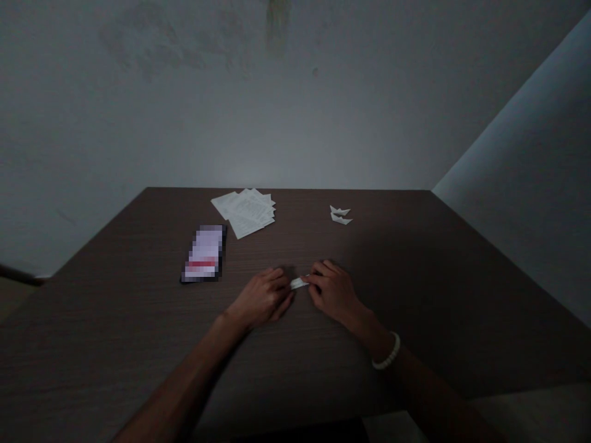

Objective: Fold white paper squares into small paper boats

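Note:
Both of my hands rest on a dark brown table and meet over a small folded piece of white paper. My left hand has its fingers curled, pinching the paper's left end. The fingers of my right hand are closed on its right end. Most of the paper is hidden under my fingers. A white bead bracelet circles my right wrist.
A loose stack of white paper sheets lies at the far middle of the table. Two small folded paper boats sit to the far right of it. A phone lies left of my hands. Walls close in behind and on the right.

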Demonstrator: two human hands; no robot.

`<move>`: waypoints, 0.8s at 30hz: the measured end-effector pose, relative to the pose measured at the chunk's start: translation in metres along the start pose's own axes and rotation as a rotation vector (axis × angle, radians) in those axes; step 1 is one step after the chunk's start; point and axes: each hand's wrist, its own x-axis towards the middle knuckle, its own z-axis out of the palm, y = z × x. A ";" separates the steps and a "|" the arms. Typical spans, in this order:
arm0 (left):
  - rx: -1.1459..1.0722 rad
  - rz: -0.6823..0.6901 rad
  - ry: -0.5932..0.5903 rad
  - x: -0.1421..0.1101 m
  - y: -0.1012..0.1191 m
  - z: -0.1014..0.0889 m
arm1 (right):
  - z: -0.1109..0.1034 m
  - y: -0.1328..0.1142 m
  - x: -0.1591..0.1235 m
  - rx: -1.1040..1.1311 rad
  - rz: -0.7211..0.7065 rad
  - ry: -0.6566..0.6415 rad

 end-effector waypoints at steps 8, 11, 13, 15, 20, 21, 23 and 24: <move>0.098 -0.128 -0.062 0.005 0.004 -0.005 | 0.000 -0.001 0.001 -0.029 0.010 0.021; 0.082 -0.119 -0.079 0.005 0.004 -0.005 | -0.001 -0.002 0.001 -0.015 0.030 0.018; 0.066 -0.100 -0.084 0.005 0.003 -0.005 | -0.002 -0.003 0.001 -0.012 0.044 0.012; 0.042 -0.066 -0.081 0.004 0.003 -0.005 | -0.002 -0.004 0.001 -0.011 0.057 0.008; -0.032 0.002 -0.058 0.002 0.003 -0.004 | -0.003 -0.005 0.001 -0.018 0.070 0.000; -0.041 0.005 -0.054 0.002 0.003 -0.003 | -0.003 -0.005 0.001 -0.019 0.071 0.000; -0.053 0.001 -0.043 0.001 0.002 -0.003 | -0.002 -0.004 0.001 -0.023 0.071 0.003; -0.058 -0.001 -0.036 0.001 0.002 -0.002 | -0.002 -0.003 0.001 -0.025 0.067 0.003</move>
